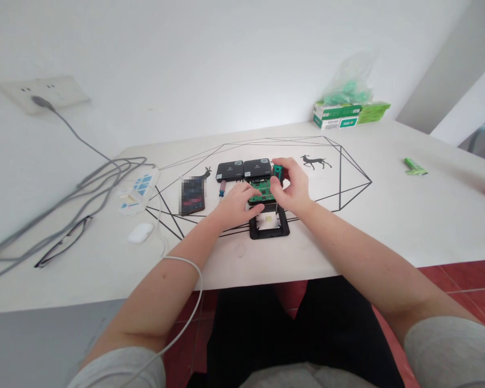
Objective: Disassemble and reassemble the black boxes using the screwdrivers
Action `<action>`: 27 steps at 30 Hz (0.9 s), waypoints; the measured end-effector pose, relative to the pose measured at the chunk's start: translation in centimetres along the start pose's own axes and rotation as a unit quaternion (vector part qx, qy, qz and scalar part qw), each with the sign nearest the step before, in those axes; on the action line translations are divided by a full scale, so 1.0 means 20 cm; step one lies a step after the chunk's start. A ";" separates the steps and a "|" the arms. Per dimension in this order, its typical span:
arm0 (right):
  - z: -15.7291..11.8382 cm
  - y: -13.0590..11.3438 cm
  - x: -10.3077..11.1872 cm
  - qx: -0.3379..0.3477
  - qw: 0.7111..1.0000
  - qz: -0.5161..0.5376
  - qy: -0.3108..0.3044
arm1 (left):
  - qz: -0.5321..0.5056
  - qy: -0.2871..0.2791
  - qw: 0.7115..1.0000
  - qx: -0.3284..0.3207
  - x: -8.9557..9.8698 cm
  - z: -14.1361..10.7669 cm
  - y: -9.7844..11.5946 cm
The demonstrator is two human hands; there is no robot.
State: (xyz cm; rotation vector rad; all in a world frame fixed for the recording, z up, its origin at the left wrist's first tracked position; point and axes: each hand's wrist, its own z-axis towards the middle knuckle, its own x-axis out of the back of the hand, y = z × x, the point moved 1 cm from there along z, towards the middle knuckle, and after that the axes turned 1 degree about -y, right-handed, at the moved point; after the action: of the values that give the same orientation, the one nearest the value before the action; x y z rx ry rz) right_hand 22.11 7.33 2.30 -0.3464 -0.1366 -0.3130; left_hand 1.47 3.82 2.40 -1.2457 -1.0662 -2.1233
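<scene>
In the middle of the desk, my right hand (293, 186) is closed round the green handle of a screwdriver (278, 171), held upright with its thin shaft pointing down. Beneath it lies an opened black device with a green circuit board (262, 188). My left hand (239, 203) grips the left edge of that board, fingers on top and thumb at the near side. A black frame (270, 234) with a pale square centre sits just in front, closer to me. The screwdriver's tip is too small to make out.
Two closed black boxes (230, 170) stand behind the board. A second screwdriver (222, 189) and a phone (192, 195) lie to the left, with a white case (140, 233), glasses (64, 241) and grey cable (92, 207) beyond. Green-white boxes (337, 112) stand at the back right.
</scene>
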 end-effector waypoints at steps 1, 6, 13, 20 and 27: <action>0.00 0.00 0.00 -0.001 1.000 0.001 -0.001 | -0.025 -0.027 0.999 -0.017 0.01 0.00 0.02; 0.01 -0.01 0.01 0.009 1.000 0.011 -0.003 | -0.077 -0.123 0.989 -0.036 0.01 -0.02 0.08; 0.04 -0.03 0.00 0.046 0.998 0.024 0.020 | -0.081 -0.137 0.987 -0.022 0.03 -0.02 0.10; 0.00 -0.03 -0.05 -0.123 0.976 0.179 0.011 | -0.074 -0.100 0.992 0.001 0.02 -0.01 0.07; -0.03 -0.07 -0.03 -0.127 0.966 0.223 -0.033 | -0.067 -0.082 0.994 0.000 0.01 0.00 0.05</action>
State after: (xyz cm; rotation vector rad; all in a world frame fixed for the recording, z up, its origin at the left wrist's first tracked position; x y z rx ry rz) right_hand 21.18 6.10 2.14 -0.6297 -0.0809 0.1309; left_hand 2.09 3.19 2.87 -1.4051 -1.2520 -2.1462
